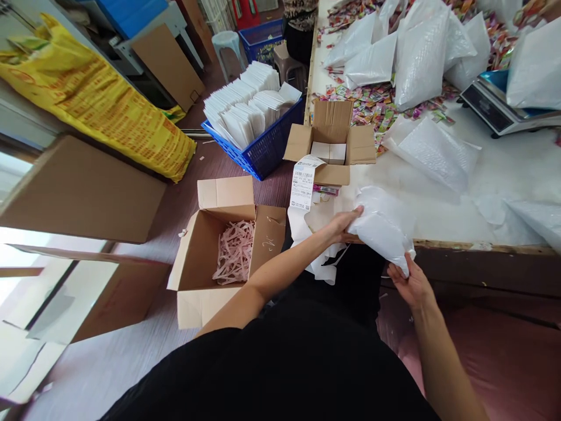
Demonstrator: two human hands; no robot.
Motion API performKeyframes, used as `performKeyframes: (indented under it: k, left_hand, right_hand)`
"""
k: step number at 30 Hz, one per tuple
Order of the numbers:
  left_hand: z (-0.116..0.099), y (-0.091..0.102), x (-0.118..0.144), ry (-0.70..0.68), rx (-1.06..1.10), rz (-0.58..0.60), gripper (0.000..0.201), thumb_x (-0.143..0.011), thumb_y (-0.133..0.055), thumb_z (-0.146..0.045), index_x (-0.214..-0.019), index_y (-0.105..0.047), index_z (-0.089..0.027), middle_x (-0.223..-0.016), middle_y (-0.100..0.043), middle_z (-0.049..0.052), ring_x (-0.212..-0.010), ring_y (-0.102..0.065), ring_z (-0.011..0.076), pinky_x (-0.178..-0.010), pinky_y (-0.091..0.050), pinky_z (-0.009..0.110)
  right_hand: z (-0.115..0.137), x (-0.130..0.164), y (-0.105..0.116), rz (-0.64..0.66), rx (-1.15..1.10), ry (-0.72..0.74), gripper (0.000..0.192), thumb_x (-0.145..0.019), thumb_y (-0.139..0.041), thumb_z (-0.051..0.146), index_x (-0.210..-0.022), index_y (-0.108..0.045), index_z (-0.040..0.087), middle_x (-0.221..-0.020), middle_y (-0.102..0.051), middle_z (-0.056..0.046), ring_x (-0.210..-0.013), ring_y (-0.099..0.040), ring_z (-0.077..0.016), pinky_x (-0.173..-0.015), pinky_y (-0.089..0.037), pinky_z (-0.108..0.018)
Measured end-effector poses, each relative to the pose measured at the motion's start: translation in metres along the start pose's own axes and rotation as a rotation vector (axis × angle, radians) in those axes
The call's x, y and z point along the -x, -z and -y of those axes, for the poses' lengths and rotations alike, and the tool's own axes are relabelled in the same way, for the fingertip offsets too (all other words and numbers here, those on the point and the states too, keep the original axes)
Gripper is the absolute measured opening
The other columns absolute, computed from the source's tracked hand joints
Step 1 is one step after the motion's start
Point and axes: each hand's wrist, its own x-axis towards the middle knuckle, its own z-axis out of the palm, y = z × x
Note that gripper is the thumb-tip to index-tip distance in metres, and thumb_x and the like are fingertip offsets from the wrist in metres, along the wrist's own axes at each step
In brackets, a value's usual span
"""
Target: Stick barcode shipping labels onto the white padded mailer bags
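Note:
A filled white bubble mailer (382,221) is held at the table's near edge between my two hands. My left hand (345,224) grips its left side, with the thumb on top and the other fingers partly hidden beneath. At the lower right corner, my right hand (409,280) pinches the mailer's end. Just left of the mailer hangs a strip of printed shipping labels (302,186), trailing down over the table edge. Behind it stands an open small carton (362,146) with white stacks inside. Another white mailer (433,151) lies flat beyond my hands.
A blue basket (258,153) of white mailers and an open carton (201,248) with pink paper strips stand on the left floor. Several filled mailers (423,58), scattered candy packets (379,111) and a scale (493,108) occupy the table. A person's hand (537,10) shows far right.

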Motion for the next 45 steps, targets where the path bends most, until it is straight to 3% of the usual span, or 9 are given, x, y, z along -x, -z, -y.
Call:
performKeyframes:
  k: [4,9,12,15,18,24,35,40,45]
  left_hand:
    - [0.001,-0.021,0.002,-0.071,-0.036,-0.007,0.039,-0.089,-0.061,-0.053,-0.084,-0.059,-0.015,-0.068,-0.062,0.004,-0.064,-0.063,0.0176,-0.070,-0.057,0.035]
    - [-0.006,-0.001,0.043,-0.897,-0.644,-0.211,0.065,-0.080,-0.073,-0.050,-0.132,-0.052,-0.018,-0.141,-0.055,0.018,-0.137,-0.047,0.0318,-0.116,-0.035,0.050]
    - [-0.026,0.045,0.052,-1.102,-0.790,-0.553,0.081,-0.080,-0.072,-0.052,-0.145,-0.039,-0.018,-0.156,-0.038,0.020,-0.148,-0.031,0.0342,-0.120,-0.027,0.053]
    - [-0.047,0.095,0.047,-0.857,-0.723,-0.795,0.070,-0.076,-0.076,-0.050,-0.131,-0.052,-0.013,-0.142,-0.053,0.023,-0.136,-0.046,0.0384,-0.110,-0.038,0.053]
    - [-0.048,0.115,0.051,-0.713,-0.631,-0.535,0.039,-0.081,-0.070,-0.049,-0.098,-0.064,-0.014,-0.101,-0.071,0.014,-0.097,-0.066,0.0284,-0.088,-0.051,0.041]
    - [-0.010,0.088,0.102,-0.924,-0.552,-0.315,0.025,-0.084,-0.068,-0.043,-0.079,-0.062,-0.019,-0.078,-0.064,0.002,-0.077,-0.059,0.0156,-0.078,-0.049,0.028]
    - [-0.001,0.078,0.122,-0.805,-0.445,-0.144,0.032,-0.078,-0.074,-0.047,-0.064,-0.062,-0.021,-0.089,-0.071,0.008,-0.087,-0.065,0.0220,-0.089,-0.051,0.037]
    - [-0.022,0.073,0.148,-0.799,-0.489,0.004,0.027,-0.077,-0.076,-0.049,-0.075,-0.072,-0.022,-0.096,-0.073,0.011,-0.099,-0.066,0.0263,-0.098,-0.049,0.042]
    - [-0.028,0.071,0.132,-0.401,0.006,0.200,0.053,-0.078,-0.068,-0.061,-0.098,-0.072,-0.012,-0.099,-0.076,0.016,-0.100,-0.070,0.0316,-0.094,-0.052,0.045]
  right_hand:
    - [-0.016,0.019,-0.022,-0.155,-0.127,0.122,0.049,-0.084,-0.064,0.061,-0.064,-0.038,0.024,-0.054,-0.029,0.008,-0.048,-0.026,-0.0095,-0.047,-0.030,-0.025]
    - [-0.031,0.018,-0.060,-0.278,-0.076,0.141,0.047,-0.081,-0.061,0.065,-0.068,-0.039,0.025,-0.056,-0.035,0.006,-0.049,-0.029,-0.0112,-0.045,-0.030,-0.028]
    - [-0.033,0.020,-0.094,-0.065,-0.027,-0.019,0.044,-0.076,-0.065,0.066,-0.073,-0.053,0.023,-0.058,-0.048,0.004,-0.052,-0.042,-0.0123,-0.048,-0.036,-0.028]
    - [-0.027,0.028,-0.129,0.304,0.054,-0.225,0.043,-0.076,-0.071,0.059,-0.087,-0.069,0.017,-0.069,-0.064,-0.004,-0.057,-0.055,-0.0159,-0.049,-0.040,-0.029]
    - [-0.008,0.028,-0.156,0.426,0.193,-0.135,0.042,-0.081,-0.070,0.054,-0.098,-0.070,0.016,-0.074,-0.067,-0.005,-0.058,-0.058,-0.0159,-0.054,-0.043,-0.030]
    - [0.057,-0.011,-0.171,0.074,0.381,0.564,0.080,-0.079,-0.076,0.039,-0.146,-0.035,0.028,-0.118,-0.065,-0.008,-0.097,-0.064,-0.0193,-0.089,-0.052,-0.039]
    - [0.075,-0.044,-0.165,0.354,0.189,0.149,0.063,-0.069,-0.084,0.048,-0.122,-0.061,0.021,-0.089,-0.072,-0.003,-0.084,-0.069,-0.0192,-0.080,-0.058,-0.038]
    - [0.109,-0.015,-0.168,0.360,0.235,0.412,0.057,-0.078,-0.080,0.040,-0.128,-0.057,0.027,-0.105,-0.072,-0.003,-0.095,-0.069,-0.0201,-0.082,-0.059,-0.035]
    - [0.091,0.013,-0.161,0.437,0.724,0.686,0.018,-0.090,-0.064,0.030,-0.107,-0.064,0.027,-0.100,-0.071,-0.003,-0.083,-0.067,-0.0199,-0.072,-0.056,-0.033]
